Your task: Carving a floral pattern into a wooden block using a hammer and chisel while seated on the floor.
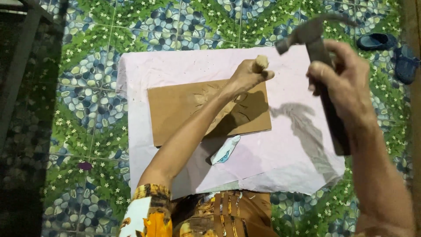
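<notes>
Chisel (261, 62) first: I see only its pale wooden butt poking out of my left hand (248, 77), whose fingers are wrapped tight around it; the blade is hidden beneath the fist. It stands over the far right part of a brown board (175, 107) with faint carved lines, partly masked by my arm and its shadow. My right hand (344, 81) is clenched on a hammer (318, 48), raised to the right, its head blurred. The board lies on a pink cloth (289, 149) on the tiled floor (87, 87); a small blue-white scrap (225, 150) lies nearer.
</notes>
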